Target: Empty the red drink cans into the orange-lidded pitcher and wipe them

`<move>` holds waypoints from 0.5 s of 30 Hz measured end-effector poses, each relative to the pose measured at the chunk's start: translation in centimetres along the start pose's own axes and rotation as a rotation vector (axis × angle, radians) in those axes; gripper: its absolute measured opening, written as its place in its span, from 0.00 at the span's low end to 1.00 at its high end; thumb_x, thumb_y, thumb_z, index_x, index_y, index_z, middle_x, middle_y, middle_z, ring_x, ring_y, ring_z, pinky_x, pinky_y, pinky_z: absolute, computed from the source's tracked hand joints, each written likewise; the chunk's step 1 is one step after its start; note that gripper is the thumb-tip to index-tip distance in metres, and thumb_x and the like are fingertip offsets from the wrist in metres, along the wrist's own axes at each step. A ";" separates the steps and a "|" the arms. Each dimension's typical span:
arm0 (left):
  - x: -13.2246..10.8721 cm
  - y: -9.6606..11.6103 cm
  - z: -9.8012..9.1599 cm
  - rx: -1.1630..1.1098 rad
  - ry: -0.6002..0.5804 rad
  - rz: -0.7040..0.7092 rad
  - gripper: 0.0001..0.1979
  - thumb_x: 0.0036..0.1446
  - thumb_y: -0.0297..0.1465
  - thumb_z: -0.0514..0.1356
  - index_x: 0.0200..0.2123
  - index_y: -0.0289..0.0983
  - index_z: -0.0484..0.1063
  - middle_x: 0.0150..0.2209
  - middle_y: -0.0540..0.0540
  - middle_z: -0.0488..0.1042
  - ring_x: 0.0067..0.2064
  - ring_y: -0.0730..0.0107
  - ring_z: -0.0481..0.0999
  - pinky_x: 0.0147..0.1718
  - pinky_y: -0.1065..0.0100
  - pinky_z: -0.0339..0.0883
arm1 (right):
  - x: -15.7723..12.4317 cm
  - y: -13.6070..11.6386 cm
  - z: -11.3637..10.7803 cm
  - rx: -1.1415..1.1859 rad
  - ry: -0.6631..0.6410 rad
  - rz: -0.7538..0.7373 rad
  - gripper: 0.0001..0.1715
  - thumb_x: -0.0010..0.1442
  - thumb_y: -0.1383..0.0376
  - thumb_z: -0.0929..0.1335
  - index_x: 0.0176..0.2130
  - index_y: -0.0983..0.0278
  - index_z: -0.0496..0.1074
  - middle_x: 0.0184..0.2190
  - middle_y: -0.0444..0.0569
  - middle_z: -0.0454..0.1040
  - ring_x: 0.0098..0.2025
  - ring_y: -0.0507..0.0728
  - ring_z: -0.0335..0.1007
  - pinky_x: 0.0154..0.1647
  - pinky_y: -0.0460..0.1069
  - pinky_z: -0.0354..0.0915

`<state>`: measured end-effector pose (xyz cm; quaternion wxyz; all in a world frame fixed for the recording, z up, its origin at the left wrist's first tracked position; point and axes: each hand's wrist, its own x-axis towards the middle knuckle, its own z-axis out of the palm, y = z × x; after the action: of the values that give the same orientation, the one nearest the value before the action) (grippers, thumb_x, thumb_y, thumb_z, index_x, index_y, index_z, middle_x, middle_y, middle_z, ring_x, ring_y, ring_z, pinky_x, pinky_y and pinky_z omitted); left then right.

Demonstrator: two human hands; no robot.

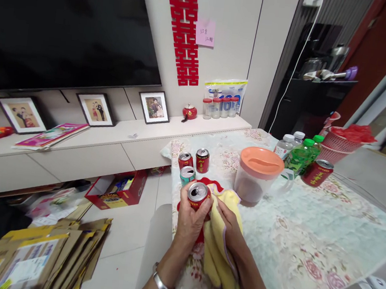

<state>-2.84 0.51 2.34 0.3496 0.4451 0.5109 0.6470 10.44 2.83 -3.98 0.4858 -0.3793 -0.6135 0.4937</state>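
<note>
My left hand [190, 220] is wrapped round a red drink can [197, 194], held upright over the table's near left corner. My right hand [228, 224] grips a yellow cloth [218, 253] and presses it against the can's right side; the cloth hangs down over my wrist. Just beyond stand a teal can [187, 174] and two more red cans [185, 160] [202, 160]. A red mat [209, 183] lies partly hidden under the held can.
A clear pitcher with an orange lid [258, 174] stands mid-table on the floral tablecloth [307, 234]. Bottles [298, 155], a lying red can [317, 172] and pink baskets [341, 144] sit at the far right. Flattened cardboard [40, 252] and a red box [119, 189] lie on the floor at left.
</note>
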 end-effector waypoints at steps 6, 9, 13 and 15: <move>0.4 0.4 -0.2 0.033 0.024 0.011 0.28 0.54 0.42 0.68 0.55 0.41 0.65 0.51 0.44 0.77 0.52 0.58 0.79 0.56 0.58 0.71 | -0.2 -1.5 0.4 0.348 -0.062 0.147 0.33 0.67 0.48 0.70 0.65 0.58 0.73 0.57 0.53 0.81 0.60 0.67 0.76 0.59 0.64 0.73; 0.5 0.5 -0.2 0.033 -0.006 0.005 0.27 0.52 0.39 0.68 0.54 0.41 0.66 0.50 0.44 0.78 0.51 0.59 0.79 0.56 0.58 0.71 | -0.4 -2.2 0.7 0.550 -0.070 0.253 0.31 0.61 0.49 0.75 0.59 0.58 0.77 0.46 0.52 0.85 0.50 0.67 0.82 0.49 0.61 0.77; 0.6 1.2 0.0 0.063 0.011 -0.010 0.26 0.48 0.36 0.68 0.50 0.42 0.66 0.45 0.47 0.79 0.46 0.60 0.81 0.51 0.60 0.73 | -0.5 -2.7 0.8 0.556 -0.045 0.291 0.33 0.58 0.47 0.77 0.58 0.59 0.78 0.40 0.51 0.85 0.41 0.65 0.83 0.43 0.58 0.78; 0.7 1.6 0.1 0.084 0.016 -0.019 0.25 0.48 0.36 0.68 0.49 0.42 0.66 0.43 0.48 0.79 0.44 0.62 0.81 0.48 0.61 0.74 | -0.6 -2.6 0.7 0.550 -0.050 0.303 0.36 0.57 0.46 0.76 0.59 0.59 0.77 0.40 0.51 0.86 0.39 0.64 0.83 0.42 0.58 0.77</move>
<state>-2.95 0.82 4.02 0.3326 0.4494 0.5446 0.6252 9.94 1.54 -1.65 0.4760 -0.3084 -0.4051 0.7171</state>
